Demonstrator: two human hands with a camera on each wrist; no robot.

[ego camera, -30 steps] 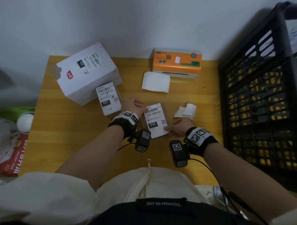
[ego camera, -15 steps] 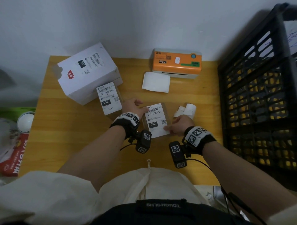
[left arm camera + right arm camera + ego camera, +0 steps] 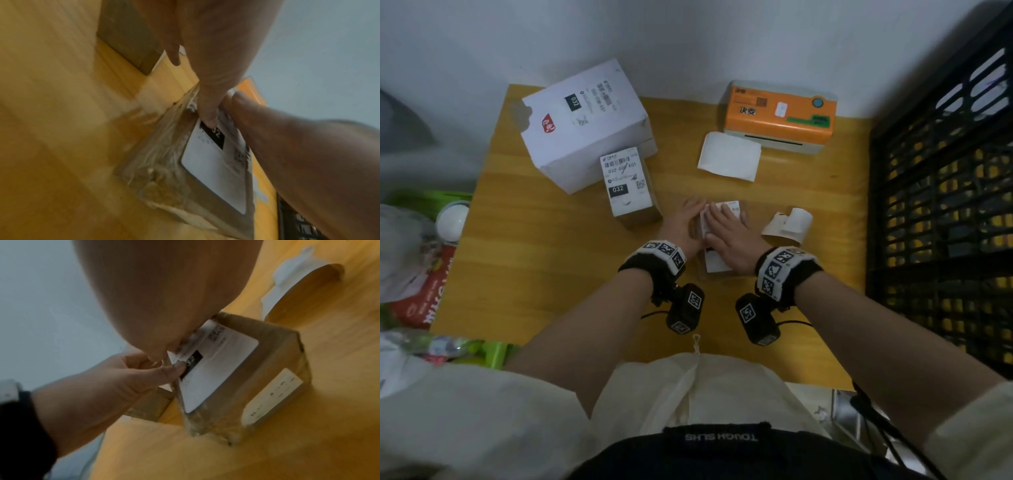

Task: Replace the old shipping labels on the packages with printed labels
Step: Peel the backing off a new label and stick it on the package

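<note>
Head view: looks steeply down from above and behind the fingers [image 3: 717, 219], taking in the whole wooden surface [image 3: 544, 274], both forearms and the wall beyond the fingers.
Left wrist view: low over the surface [image 3: 51, 129], very near, looking along the left hand [image 3: 216, 48] towards its fingers [image 3: 207, 113]; blurred.
Right wrist view: low and close too, looking along the right hand [image 3: 164, 288], whose bulk fills the upper picture; its own fingers are hidden.
Shared by both wrist views: the labelled brown package [image 3: 174, 170] [image 3: 267, 369] under the fingers, and the left thumb [image 3: 170, 369].
Shared by all three: that package [image 3: 717, 265] and both hands.
</note>
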